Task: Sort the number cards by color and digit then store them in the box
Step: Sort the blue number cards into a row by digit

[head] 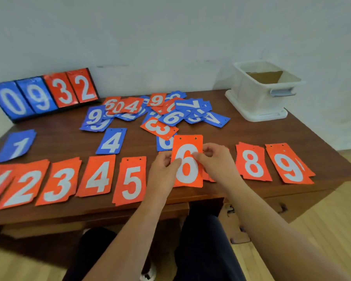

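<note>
Near the worktop's [221,126] front edge, our left grip [164,169] and right grip [215,159] pinch the red 6's [187,161] long sides; its slot seems directly beneath.

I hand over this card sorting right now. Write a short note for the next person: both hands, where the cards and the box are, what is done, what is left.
Hands: left hand and right hand both pinch one orange 6 card above the front row.
Done: orange row along the near edge shows piles 1 to 5, 8 and 9; blue 1 and blue 4 lie behind it.
Left: mixed heap at the back is unsorted; white box, far right, shows no number cards.
</note>
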The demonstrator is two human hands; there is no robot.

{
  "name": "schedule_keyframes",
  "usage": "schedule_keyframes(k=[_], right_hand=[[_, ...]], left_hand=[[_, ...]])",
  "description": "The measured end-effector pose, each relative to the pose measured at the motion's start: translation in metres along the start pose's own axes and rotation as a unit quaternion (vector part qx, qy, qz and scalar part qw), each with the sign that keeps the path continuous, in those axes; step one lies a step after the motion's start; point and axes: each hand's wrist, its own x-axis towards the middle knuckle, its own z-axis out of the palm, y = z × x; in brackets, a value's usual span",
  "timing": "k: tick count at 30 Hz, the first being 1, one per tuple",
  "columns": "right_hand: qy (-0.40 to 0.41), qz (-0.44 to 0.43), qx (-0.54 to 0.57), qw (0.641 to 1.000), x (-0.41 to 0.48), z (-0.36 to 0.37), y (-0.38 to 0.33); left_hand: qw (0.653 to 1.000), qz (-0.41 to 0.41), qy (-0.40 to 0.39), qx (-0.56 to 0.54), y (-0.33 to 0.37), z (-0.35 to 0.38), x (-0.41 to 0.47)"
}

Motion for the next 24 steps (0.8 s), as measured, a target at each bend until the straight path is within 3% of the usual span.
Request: schedule_keyframes(k=[4,7,9,11,14,19,24], right_hand=[[-0.007,-0.007,-0.12,0.993,0.014,0.035,0.008],[-0.009,-0.004,-0.212,0.977,0.023,0.049,0.012],[-0.014,0.001,-0.275,0.961,0.026,0.056,0.013],[-0.009,-0.005,-0.358,0.934,0.024,0.062,0.014],[-0.006,-0.005,-0.438,0.899,0.021,0.067,0.015],[0.002,-0.034,-0.44,0.897,0.036,0.062,0.008],[0.032,-0.089,-0.405,0.909,0.082,0.052,-0.006]], left_hand=[[0.973,0.1,0.03,0.204,-0.014,-0.042,0.008],[0.932,0.133,-0.026,0.336,-0.026,-0.056,0.019],[0.883,0.159,-0.071,0.436,-0.031,-0.058,0.026],[0.844,0.193,-0.081,0.494,-0.034,-0.058,0.032],[0.816,0.22,-0.088,0.528,-0.038,-0.057,0.038],[0.815,0.276,-0.045,0.508,-0.023,-0.064,0.058],[0.828,0.248,0.001,0.503,0.008,-0.065,0.12]])
